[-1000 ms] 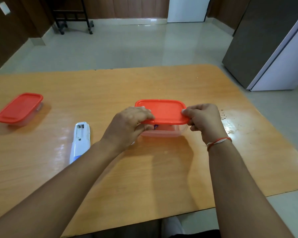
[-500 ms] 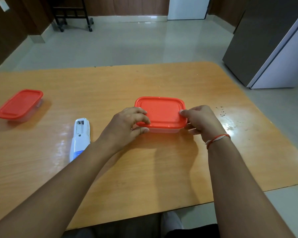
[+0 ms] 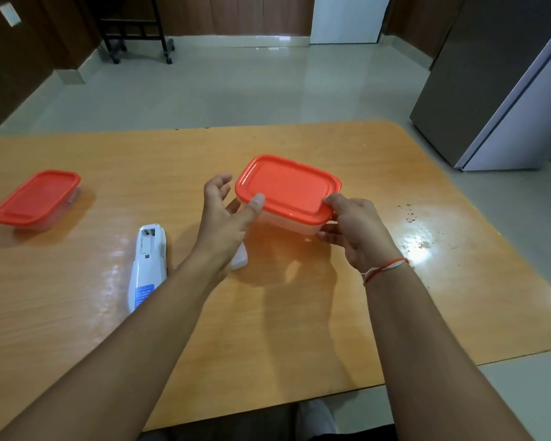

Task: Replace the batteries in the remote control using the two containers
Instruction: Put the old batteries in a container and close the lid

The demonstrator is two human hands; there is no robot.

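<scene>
The white plastic remote control is lying face down on the shiny wooden table, with its battery slot showing open and looking empty. A small white piece, maybe the battery cover, is lying beside it. So new batteries probably are not in yet. The right hand is gripping the near container by its smooth red lid. The left hand is spreading loose, its thumb touching the rim. The far container is sitting closed at the left.
</scene>
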